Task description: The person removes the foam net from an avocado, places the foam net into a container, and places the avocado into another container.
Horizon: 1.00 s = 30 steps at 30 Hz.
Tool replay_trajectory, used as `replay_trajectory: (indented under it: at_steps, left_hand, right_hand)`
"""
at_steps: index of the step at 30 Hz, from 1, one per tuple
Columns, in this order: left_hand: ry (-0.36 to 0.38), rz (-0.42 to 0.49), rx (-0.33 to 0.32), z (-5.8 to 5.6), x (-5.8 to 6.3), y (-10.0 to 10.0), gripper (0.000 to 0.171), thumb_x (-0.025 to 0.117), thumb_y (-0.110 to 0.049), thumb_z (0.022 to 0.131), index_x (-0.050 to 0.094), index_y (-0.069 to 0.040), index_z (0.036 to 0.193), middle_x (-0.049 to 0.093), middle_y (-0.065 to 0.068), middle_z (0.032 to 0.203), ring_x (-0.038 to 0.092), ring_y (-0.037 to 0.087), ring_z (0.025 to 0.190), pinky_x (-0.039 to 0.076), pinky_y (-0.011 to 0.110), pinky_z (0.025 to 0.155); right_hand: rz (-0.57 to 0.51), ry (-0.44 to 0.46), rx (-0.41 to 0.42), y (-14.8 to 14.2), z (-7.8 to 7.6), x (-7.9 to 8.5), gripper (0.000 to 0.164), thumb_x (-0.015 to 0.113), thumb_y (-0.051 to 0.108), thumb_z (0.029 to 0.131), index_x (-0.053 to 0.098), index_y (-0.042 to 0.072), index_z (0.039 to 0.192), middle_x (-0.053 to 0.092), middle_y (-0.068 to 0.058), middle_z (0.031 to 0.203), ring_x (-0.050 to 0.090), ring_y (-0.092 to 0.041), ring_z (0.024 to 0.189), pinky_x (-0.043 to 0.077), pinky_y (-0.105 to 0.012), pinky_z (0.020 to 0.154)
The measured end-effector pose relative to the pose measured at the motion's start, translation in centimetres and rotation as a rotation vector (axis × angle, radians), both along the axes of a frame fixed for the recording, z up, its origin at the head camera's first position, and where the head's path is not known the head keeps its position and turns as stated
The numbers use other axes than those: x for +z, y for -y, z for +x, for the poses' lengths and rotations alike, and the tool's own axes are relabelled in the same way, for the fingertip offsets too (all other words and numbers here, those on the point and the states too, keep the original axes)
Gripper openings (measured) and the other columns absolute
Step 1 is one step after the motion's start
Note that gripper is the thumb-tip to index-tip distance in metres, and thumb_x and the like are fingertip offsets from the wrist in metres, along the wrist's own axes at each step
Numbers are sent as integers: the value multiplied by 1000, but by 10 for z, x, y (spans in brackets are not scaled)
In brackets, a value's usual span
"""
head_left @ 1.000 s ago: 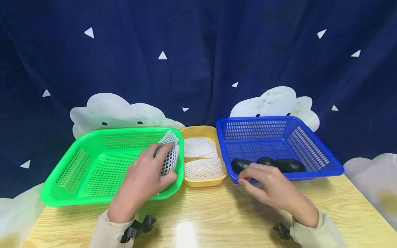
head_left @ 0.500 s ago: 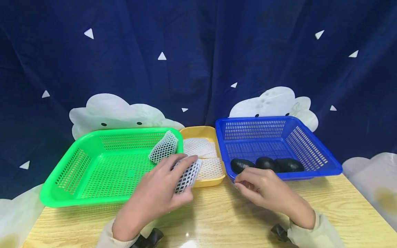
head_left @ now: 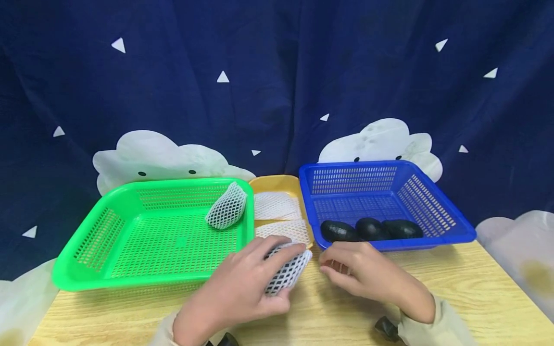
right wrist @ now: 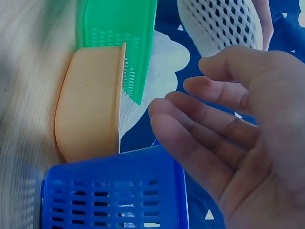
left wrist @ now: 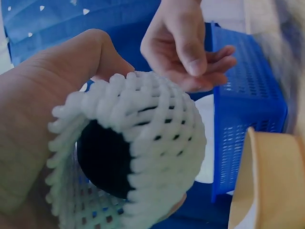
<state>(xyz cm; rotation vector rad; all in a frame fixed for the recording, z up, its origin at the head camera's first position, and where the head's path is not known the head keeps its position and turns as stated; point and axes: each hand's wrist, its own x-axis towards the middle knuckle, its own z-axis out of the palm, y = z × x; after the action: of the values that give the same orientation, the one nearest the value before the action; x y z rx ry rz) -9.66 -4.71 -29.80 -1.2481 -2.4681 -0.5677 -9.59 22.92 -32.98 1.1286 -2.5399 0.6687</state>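
Left hand (head_left: pixel 238 290): fingers curled round the held netted fruit (head_left: pixel 289 273), clamped on it; thumb on near side, other fingers over the top.
Held netted fruit: dark fruit in white foam net, in left hand, at 6 o'clock from yellow tray; can't tell if it touches the counter (head_left: pixel 324 319). Left wrist view: net mouth gapes toward camera, dark skin showing inside.
Right hand (head_left: pixel 372 269): holds nothing; fingers loosely bent, tips apart from thumb in right wrist view. At about 7 o'clock of blue basket, just in front; basket contact unclear. Held netted fruit near, at 9 o'clock from it.
Green basket (head_left: pixel 164 245): on counter, 9 o'clock from yellow tray, slotted walls.
Second netted fruit (head_left: pixel 227 209): inside green basket, about 2 o'clock, tilted, net's narrow end up near the rim.
Yellow tray (head_left: pixel 279 182): between the two baskets, shallow, plain walls.
Foam nets: lying flat in yellow tray, white; far pile (head_left: pixel 273 205) at 12 o'clock, near pile (head_left: pixel 289 229) at 6, left hand partly in front.
Blue basket (head_left: pixel 355 202): 3 o'clock from yellow tray, on counter.
Bare dark fruits: three in blue basket along near wall; one (head_left: pixel 339 231) at 8 o'clock, one (head_left: pixel 369 229) at 7, one (head_left: pixel 403 229) at 5.
Backdrop: navy curtain (head_left: pixel 259 57), white triangles and clouds.
Sleeves: pale, both arms; right sleeve (head_left: pixel 433 327) clearer.
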Motion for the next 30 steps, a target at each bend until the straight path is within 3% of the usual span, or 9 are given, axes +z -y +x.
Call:
replay_trajectory:
  at_steps: [6, 10, 17, 20, 24, 30]
  left_hand:
    - [19, -39, -54, 2, -8, -8, 64, 66, -37, 77, 48, -32, 138, 56, -8, 128, 61, 12, 102, 56, 27, 68]
    - [38, -68, -123, -1, -16, -12, 68, 67, -38, 77, 46, -33, 141, 56, -7, 129, 60, 10, 105, 55, 25, 75]
    - [208, -181, -268, -8, -33, -17, 69, 64, -41, 80, 39, -39, 144, 52, -11, 136, 55, 6, 118, 52, 26, 95]
    - [220, -199, -277, -10, -42, -19, 68, 64, -41, 80, 40, -38, 144, 53, -11, 134, 55, 5, 115, 52, 25, 95]
    - [219, -206, -280, -12, -53, -22, 69, 65, -40, 80, 40, -35, 144, 55, -12, 131, 55, 3, 111, 51, 21, 93]
    - [304, -223, -276, -15, -63, -26, 67, 69, -39, 77, 44, -33, 139, 56, -14, 127, 55, 0, 107, 50, 17, 91]
  right_hand:
    - [42, 67, -24, 1, 2, 0, 7, 69, 24, 90, 65, 28, 95, 58, 23, 80, 52, 13, 72, 42, 0, 63]
    - [73, 110, -25, -1, 3, 2, 9, 68, 24, 90, 65, 30, 97, 57, 23, 82, 51, 12, 72, 43, -2, 64]
    - [164, 274, 20, -3, 6, 1, 15, 66, 19, 89, 67, 27, 101, 60, 19, 86, 53, 8, 73, 46, -7, 63]
    - [220, 346, 22, -2, 6, -2, 16, 65, 17, 88, 66, 27, 101, 56, 19, 83, 50, 8, 70, 44, -9, 61]
    - [242, 373, 10, -1, 5, -5, 14, 64, 16, 89, 67, 28, 96, 53, 19, 79, 46, 8, 67, 43, -10, 60]
    - [250, 406, 30, 2, 3, -13, 8, 62, 24, 92, 68, 28, 88, 59, 20, 80, 51, 10, 72, 47, -11, 65]
